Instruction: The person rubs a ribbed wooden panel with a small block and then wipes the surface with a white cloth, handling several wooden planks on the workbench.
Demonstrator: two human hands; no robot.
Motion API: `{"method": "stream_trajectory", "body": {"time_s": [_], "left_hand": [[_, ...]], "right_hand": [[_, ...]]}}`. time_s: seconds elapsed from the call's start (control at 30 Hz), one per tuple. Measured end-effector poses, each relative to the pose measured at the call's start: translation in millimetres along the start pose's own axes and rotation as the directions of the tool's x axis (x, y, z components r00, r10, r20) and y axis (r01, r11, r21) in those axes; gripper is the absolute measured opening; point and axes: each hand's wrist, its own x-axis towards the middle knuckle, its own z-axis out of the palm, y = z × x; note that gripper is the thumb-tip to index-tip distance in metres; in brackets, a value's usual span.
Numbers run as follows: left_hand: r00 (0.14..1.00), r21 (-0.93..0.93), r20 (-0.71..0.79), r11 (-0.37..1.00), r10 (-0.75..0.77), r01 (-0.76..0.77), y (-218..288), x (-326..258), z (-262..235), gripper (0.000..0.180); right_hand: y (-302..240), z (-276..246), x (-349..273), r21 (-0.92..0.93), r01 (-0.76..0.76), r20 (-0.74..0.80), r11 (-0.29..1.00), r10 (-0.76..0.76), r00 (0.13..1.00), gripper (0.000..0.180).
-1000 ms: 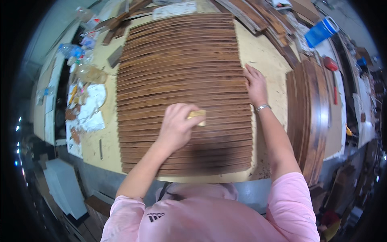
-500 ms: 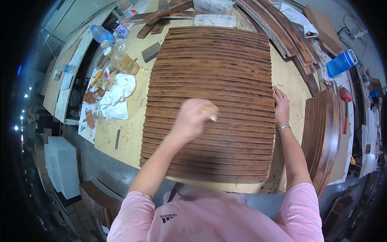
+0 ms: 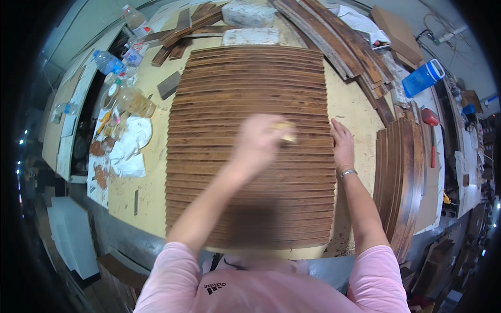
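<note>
1. Workpiece: a wide bed of dark brown wooden slats [image 3: 250,104] lies flat on a pale yellow workbench [image 3: 360,109]. The slats run side to side and overlap like shingles, filling the middle of the bench from its far part to its near edge.

2. Left hand [image 3: 258,141]: it is over the middle of the slat bed, blurred by motion. The fingers are curled around a small yellowish pad [image 3: 286,131], which shows at the fingertips and sits against the slat surface. The blur hides how tight the grasp is.

3. Right hand [image 3: 342,146]: it lies flat, palm down, on the right edge of the slat bed, just right of the pad. The fingers are straight and released, holding nothing. A thin bracelet [image 3: 347,172] circles the wrist.

4. Sleeves: both arms enter from the lower edge in short pink sleeves [image 3: 376,271].

5. Right of the bench: a stack of curved dark slats [image 3: 399,177] stands just beside the right forearm. A red tool [image 3: 430,117] and a blue container [image 3: 422,78] lie beyond it.

6. Left of the bench: clear plastic bottles [image 3: 130,99], a crumpled white rag [image 3: 130,146] and a small dark block [image 3: 168,85] lie well apart from both hands.

7. Far edge: loose wooden strips [image 3: 334,36] and two pale blocks [image 3: 250,26] lie beyond the slat bed.
</note>
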Motion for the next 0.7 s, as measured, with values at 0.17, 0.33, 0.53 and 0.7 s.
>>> {"method": "stream_trajectory", "body": {"time_s": [0.17, 0.33, 0.53, 0.7], "left_hand": [[0.984, -0.200, 0.092, 0.971, 0.150, -0.130, 48.1, 51.6, 102.7, 0.032], [0.987, -0.031, 0.161, 0.999, 0.018, -0.014, -21.5, 5.5, 25.4, 0.035], [0.845, 0.314, -0.018, 0.799, -0.535, 0.513, -141.5, -122.7, -178.1, 0.035], [0.824, 0.270, -0.222, 0.779, -0.521, 0.565, -124.6, -88.1, -163.5, 0.028]], "right_hand": [[-23.3, -12.6, 4.4, 0.266, -0.292, 0.078, 0.919, 0.282, 0.956, 0.053], [-8.4, -8.8, 1.4, 0.026, -0.010, 0.002, 1.000, 0.010, 1.000, 0.052], [-16.3, -12.9, 4.9, 0.047, -0.035, 0.028, 0.998, 0.034, 0.999, 0.050], [-13.2, -10.1, 3.9, 0.019, -0.044, 0.029, 0.999, 0.043, 0.999, 0.052]]}}
